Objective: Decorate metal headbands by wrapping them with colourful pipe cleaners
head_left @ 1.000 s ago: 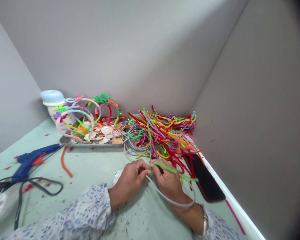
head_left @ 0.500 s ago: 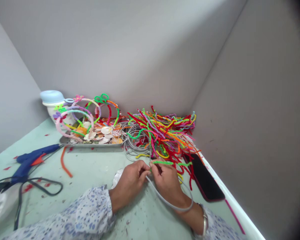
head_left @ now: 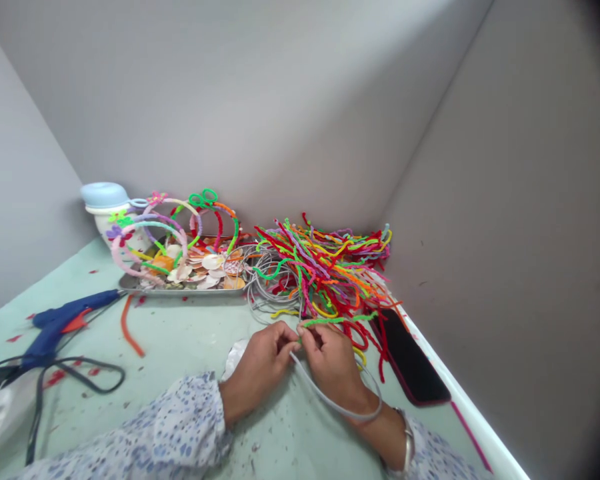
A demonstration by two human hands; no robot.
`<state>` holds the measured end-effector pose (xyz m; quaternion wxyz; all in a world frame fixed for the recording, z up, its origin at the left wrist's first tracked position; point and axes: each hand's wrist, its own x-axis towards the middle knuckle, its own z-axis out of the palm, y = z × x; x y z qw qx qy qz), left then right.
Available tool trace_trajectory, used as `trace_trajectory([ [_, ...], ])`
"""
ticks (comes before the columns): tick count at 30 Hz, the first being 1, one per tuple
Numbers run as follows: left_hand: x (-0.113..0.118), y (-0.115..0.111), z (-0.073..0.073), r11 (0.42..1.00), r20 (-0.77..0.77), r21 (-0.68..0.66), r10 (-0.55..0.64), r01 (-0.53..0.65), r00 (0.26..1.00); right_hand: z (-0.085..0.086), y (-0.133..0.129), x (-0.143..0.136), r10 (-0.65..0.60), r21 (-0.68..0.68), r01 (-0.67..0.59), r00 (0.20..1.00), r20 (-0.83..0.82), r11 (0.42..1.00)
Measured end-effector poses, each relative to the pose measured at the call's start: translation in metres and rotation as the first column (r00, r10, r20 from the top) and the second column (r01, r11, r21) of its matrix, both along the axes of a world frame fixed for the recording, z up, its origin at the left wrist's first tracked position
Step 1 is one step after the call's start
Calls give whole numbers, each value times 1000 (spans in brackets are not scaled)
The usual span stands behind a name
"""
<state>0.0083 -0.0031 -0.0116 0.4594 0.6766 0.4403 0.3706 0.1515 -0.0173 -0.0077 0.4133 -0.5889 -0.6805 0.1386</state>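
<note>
Both hands meet at the front middle of the table, fingertips almost touching. My left hand (head_left: 264, 359) pinches the end of a grey wire hoop (head_left: 325, 401), which curves over my right wrist. My right hand (head_left: 333, 357) is closed with thumb and forefinger on a bright green pipe cleaner (head_left: 343, 320) at the wire's end. Its free length sticks out to the right above my knuckles. The exact spot where pipe cleaner and wire meet is mostly covered by fingertips.
Behind my hands lie a heap of coloured pipe cleaners (head_left: 330, 253) and coiled grey wire (head_left: 270, 287). A metal tray (head_left: 200, 291) holds shells and pipe-cleaner hoops (head_left: 150, 227). A blue glue gun (head_left: 55, 327) lies left, a phone (head_left: 413, 360) right, a lidded bottle (head_left: 107, 207) at the back left.
The free end of the green pipe cleaner has swung slightly upward and to the left. The wire hoop has shifted a little left over my right wrist; both hands stay nearly in place.
</note>
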Motion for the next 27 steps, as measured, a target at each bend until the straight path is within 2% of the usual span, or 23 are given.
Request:
trace_trajectory([
  [4, 1, 10, -5, 979, 184, -202, 36, 2, 982, -5, 1, 0, 27, 41, -26, 999, -28, 999],
  [8, -1, 20, -4, 953, 290, -302, 101, -9, 952, -9, -1, -2, 13, 98, -5, 997, -76, 995],
  [12, -4, 22, 1, 946, 343, -323, 123, -6, 931, -5, -3, -4, 83, 107, -74, 993, -84, 992],
  [16, -5, 22, 5, 941, 371, -339, 115, 19, 922, -3, -2, -3, 141, 49, -139, 989, -49, 989],
  [19, -6, 22, 8, 932, 383, -359, 104, 45, 918, -6, 2, -1, 111, 2, -111, 993, -43, 994],
  [23, -5, 21, 10, 925, 378, -380, 122, 33, 918, -9, 4, 2, 89, 74, -86, 996, -33, 994],
  [27, -5, 20, 12, 920, 387, -391, 136, 29, 912, -5, 2, 2, 78, 82, -68, 988, -133, 994],
])
